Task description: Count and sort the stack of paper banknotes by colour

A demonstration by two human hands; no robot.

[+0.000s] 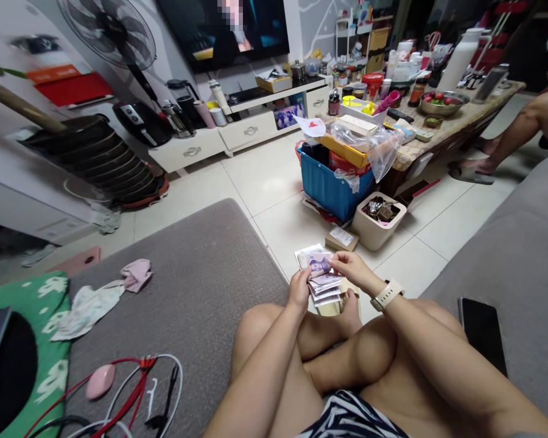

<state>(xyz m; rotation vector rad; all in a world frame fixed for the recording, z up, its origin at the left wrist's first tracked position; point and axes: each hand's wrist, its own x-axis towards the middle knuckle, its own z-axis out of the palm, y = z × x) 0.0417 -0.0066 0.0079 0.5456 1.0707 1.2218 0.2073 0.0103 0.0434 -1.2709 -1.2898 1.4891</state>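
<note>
I sit cross-legged on a grey sofa (pixel 196 286) and hold a stack of banknotes (pixel 320 277) over my knees. My left hand (pixel 299 291) grips the stack from the left, fingers wrapped round its edge. My right hand (pixel 352 267), with a white watch (pixel 386 294) on the wrist, pinches the top purple note at its right side. Part of the stack is hidden behind my fingers.
A black phone (pixel 481 331) lies on the sofa at my right. On the floor ahead stand a blue crate (pixel 333 188), a beige bin (pixel 378 222) and a small box (pixel 341 238). A cluttered coffee table (pixel 442 125) is at right; another person's legs (pixel 520 131) beyond. Cables (pixel 137 389) lie at left.
</note>
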